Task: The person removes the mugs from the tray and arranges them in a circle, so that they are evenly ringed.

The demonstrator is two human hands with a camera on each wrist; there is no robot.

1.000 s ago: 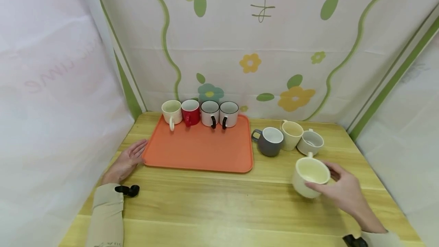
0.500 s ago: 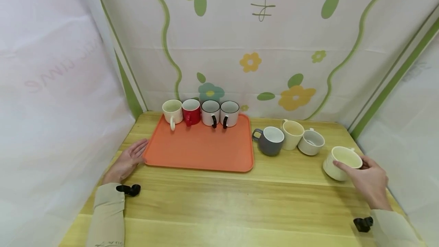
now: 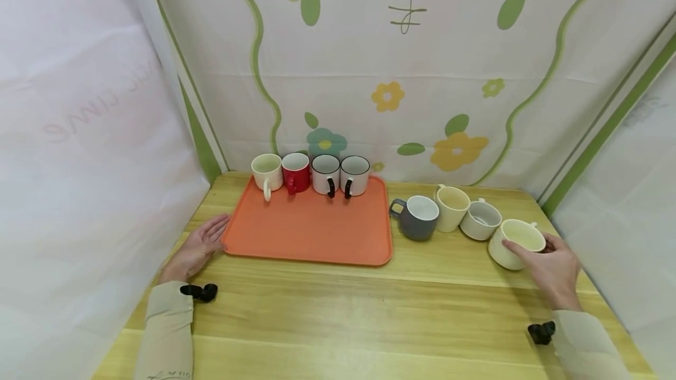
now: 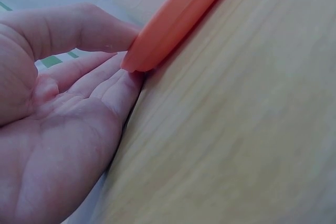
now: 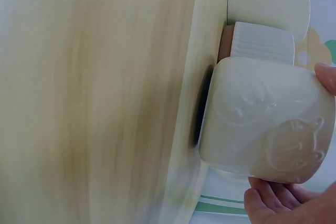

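My right hand (image 3: 553,268) holds a cream mug (image 3: 508,251), thumb and fingers on opposite sides near its rim. In the right wrist view, raised animal faces show on the wall of this mug (image 5: 262,119), and a dark shadow lies under its base. It stands beside a low grey-white mug (image 3: 480,220), with its handle pointing away. To the left are a pale yellow mug (image 3: 451,210) and a dark grey mug (image 3: 417,219). My left hand (image 3: 195,248) lies palm up, fingers straight, at the near left corner of an orange tray (image 3: 311,233); its thumb touches the tray rim (image 4: 157,40).
Along the tray's back edge stand a cream mug (image 3: 267,172), a red mug (image 3: 296,173) and two white mugs with black handles, one (image 3: 324,175) beside the other (image 3: 354,175). A flowered cloth (image 3: 338,87) hangs behind the wooden table (image 3: 343,321).
My right hand carried the cream mug rightward, then slightly back left and away from me, beside the low grey-white mug. My left hand stays at the tray corner.
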